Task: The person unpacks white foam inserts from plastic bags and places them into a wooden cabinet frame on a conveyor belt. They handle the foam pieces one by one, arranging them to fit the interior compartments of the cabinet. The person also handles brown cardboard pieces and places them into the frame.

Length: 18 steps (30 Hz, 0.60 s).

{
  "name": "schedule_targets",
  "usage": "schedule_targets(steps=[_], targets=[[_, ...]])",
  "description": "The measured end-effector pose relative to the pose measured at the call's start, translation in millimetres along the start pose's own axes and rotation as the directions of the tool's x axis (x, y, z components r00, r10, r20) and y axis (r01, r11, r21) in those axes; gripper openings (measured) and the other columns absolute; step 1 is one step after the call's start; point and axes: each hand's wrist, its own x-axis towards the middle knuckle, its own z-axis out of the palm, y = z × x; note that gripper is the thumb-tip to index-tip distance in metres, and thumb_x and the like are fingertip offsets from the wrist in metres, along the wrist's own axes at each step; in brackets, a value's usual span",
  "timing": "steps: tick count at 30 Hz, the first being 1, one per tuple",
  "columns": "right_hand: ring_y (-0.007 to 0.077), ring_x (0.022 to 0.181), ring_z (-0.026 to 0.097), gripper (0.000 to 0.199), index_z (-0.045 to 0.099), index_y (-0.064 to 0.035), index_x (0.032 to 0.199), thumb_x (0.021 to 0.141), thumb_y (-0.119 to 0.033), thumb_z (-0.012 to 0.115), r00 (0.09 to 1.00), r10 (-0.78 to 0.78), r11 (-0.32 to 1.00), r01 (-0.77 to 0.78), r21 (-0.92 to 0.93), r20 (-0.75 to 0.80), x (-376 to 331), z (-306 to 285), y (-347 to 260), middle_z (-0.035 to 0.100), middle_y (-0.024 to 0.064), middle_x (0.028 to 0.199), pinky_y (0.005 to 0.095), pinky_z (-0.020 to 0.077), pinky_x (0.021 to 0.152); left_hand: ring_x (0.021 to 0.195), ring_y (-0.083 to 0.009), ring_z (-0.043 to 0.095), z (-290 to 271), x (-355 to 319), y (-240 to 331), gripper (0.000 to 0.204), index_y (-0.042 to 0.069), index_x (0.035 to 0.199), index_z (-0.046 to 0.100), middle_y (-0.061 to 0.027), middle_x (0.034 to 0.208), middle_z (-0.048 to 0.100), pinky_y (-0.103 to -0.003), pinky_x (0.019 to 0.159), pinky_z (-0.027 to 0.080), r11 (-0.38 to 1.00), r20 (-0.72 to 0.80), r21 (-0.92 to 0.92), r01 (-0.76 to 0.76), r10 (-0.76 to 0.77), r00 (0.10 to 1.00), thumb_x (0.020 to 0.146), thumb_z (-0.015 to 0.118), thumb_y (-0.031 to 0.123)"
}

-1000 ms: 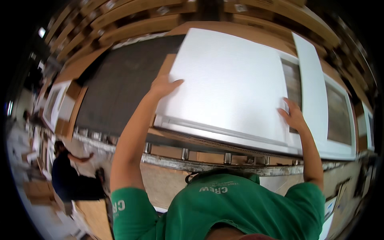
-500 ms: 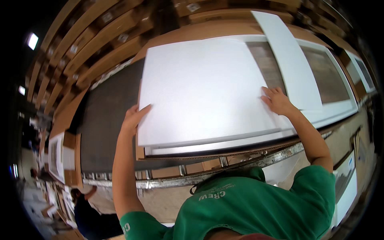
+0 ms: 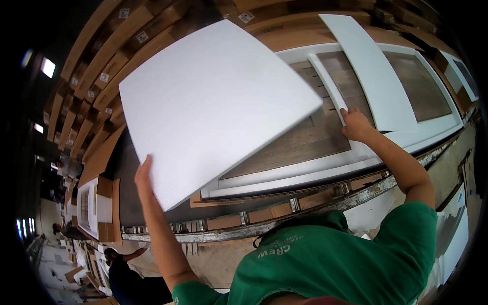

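Observation:
My left hand [image 3: 144,175] grips the left edge of a large white foam sheet [image 3: 213,112], thumb on top, fingers hidden beneath. The sheet is tilted and turned, its far corner raised. Below it, partly uncovered, lies a brown wood-grain panel [image 3: 290,145] with dark slots, framed by white foam edging [image 3: 290,179] in a shallow open carton. At the sheet's right my right hand [image 3: 358,124] is closed on the near end of a narrow white foam strip [image 3: 328,81] lying across the panel. A wider white foam piece [image 3: 378,76] crosses further right.
The carton rests on a dark conveyor belt beside a metal rail [image 3: 264,223] with rollers. Stacked brown cartons [image 3: 147,38] line the far side. Another open carton [image 3: 104,208] stands left. A person in dark clothing [image 3: 134,279] is at lower left.
The large foam sheet has been lifted and swung left, uncovering part of the wood-grain panel and the narrow strip. My left hand moved left and nearer with it; my right hand now grips the strip.

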Motion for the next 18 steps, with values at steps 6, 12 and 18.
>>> schedule_targets(steps=[6, 12, 18], targets=[[0.0361, 0.091, 0.053, 0.028, 0.057, -0.0080, 0.099, 0.072, -0.014, 0.056, 0.984, -0.082, 0.996, 0.085, 0.013, -0.161, -0.9, 10.7, 8.8, 0.053, 0.0218, 0.094, 0.0415, 0.0473, 0.077, 0.082, -0.0173, 0.059, 62.3, -31.7, -51.5, 0.028, -0.003, 0.104, 0.051, -0.0113, 0.094, 0.059, -0.028, 0.070, 0.050, 0.966, -0.018, -0.238, -0.101, 0.099, 0.995, 0.081, 0.061, 0.007], [0.0370, 0.082, 0.053, 0.026, 0.060, -0.0009, 0.098, 0.076, -0.010, 0.051, 0.951, -0.117, 0.991, 0.129, 0.023, -0.287, 0.4, 22.8, 37.4, 0.054, 0.0217, 0.086, 0.0446, 0.0451, 0.070, 0.075, -0.0161, 0.059, 98.7, -63.3, -81.7, 0.025, 0.002, 0.098, 0.049, -0.0110, 0.086, 0.060, -0.027, 0.061, 0.050, 0.932, -0.054, -0.329, -0.154, 0.145, 0.988, 0.079, 0.064, 0.009], [0.0400, 0.096, 0.052, 0.037, 0.054, 0.0021, 0.112, 0.076, -0.003, 0.050, 0.958, -0.203, 0.960, 0.236, 0.149, -0.203, 4.9, 26.4, 63.0, 0.053, 0.0266, 0.104, 0.0426, 0.0415, 0.085, 0.081, -0.0175, 0.059, 127.3, -103.1, -71.4, 0.051, 0.001, 0.115, 0.037, -0.0138, 0.094, 0.057, -0.029, 0.065, 0.052, 0.953, -0.248, -0.297, -0.065, -0.011, 0.969, 0.079, 0.067, 0.018]])
